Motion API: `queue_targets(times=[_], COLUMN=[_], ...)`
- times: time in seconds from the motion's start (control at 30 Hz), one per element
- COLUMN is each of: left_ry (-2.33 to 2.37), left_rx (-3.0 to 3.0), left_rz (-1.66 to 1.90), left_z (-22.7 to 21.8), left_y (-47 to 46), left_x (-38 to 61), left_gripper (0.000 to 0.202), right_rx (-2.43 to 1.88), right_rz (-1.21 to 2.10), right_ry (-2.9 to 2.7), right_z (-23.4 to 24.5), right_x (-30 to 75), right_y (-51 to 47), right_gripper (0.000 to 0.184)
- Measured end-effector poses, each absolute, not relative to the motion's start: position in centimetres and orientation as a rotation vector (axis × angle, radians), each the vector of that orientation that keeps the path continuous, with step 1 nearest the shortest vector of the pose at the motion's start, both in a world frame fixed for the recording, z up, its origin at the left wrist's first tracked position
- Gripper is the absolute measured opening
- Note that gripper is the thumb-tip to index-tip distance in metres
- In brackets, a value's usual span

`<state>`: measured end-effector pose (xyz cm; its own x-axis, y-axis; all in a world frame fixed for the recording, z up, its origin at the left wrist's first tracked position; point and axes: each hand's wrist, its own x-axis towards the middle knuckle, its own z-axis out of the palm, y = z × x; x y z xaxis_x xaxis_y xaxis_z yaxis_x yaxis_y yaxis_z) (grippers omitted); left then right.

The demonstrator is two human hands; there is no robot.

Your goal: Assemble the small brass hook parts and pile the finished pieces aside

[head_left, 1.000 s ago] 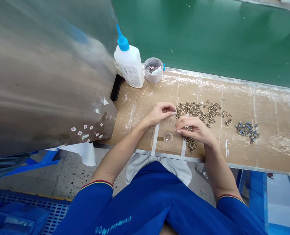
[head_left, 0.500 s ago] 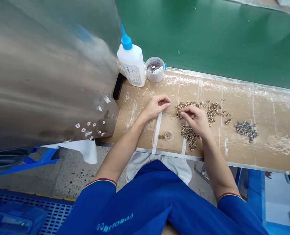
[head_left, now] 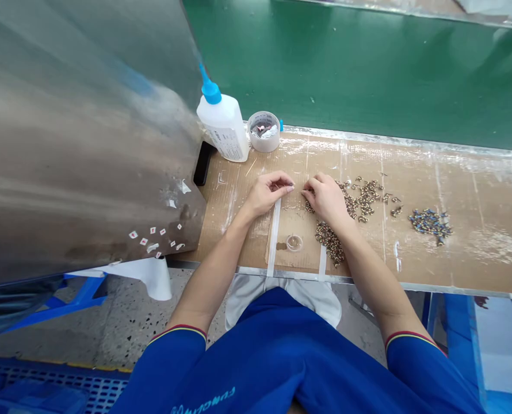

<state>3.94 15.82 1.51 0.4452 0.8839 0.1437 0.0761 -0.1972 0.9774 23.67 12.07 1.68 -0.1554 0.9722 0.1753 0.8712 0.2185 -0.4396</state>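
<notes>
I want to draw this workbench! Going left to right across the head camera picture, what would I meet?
White glue bottle → left hand → small clear dish → right hand → brass-coloured metal pieces → blue-and-metal pieces

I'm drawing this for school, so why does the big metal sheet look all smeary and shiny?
In the head view, the metal sheet mirrors blurry light and colours as soft streaks, not sharp shapes; in the same view, the cardboard has pale shiny patches, and the little metal pieces are too small to look sharp.
</notes>
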Motion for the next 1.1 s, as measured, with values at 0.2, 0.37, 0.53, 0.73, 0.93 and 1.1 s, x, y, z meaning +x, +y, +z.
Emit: queue_targets(times=[0.2, 0.37, 0.53, 0.73, 0.93, 1.1], left_ry=[0.873, 0.858, 0.869, 0.879, 0.901, 0.919], left_rx=[1.594, 1.601, 1.596, 1.656, 1.750, 1.884], left_rz=[0.934, 0.942, 0.940, 0.952, 1.021, 1.037], left_z=[2.1, 2.6, 2.4, 2.5, 2.6, 2.3], left_y=[15.3, 14.8, 14.6, 14.2, 13.8, 13.6], left_x=[4.1, 4.3, 4.5, 4.6, 5.0, 5.4], left_gripper=[0.016, 0.017, 0.017, 0.017, 0.011, 0.008], right_rx=[-1.492, -1.304, -1.226, -1.083, -1.155, -1.205], right_rz=[0.682, 1.051, 1.256, 1.466, 1.433, 1.346], right_ry=[-1.796, -1.475, -1.299, -1.146, -1.081, -1.151], right_z=[2.6, 3.0, 2.7, 2.9, 3.3, 3.5], right_x=[24.3, 24.4, 24.6, 24.7, 24.6, 24.4], right_y=[11.5, 11.4, 11.7, 11.5, 11.4, 11.1], right_gripper=[0.006, 0.021, 0.031, 0.038, 0.036, 0.031])
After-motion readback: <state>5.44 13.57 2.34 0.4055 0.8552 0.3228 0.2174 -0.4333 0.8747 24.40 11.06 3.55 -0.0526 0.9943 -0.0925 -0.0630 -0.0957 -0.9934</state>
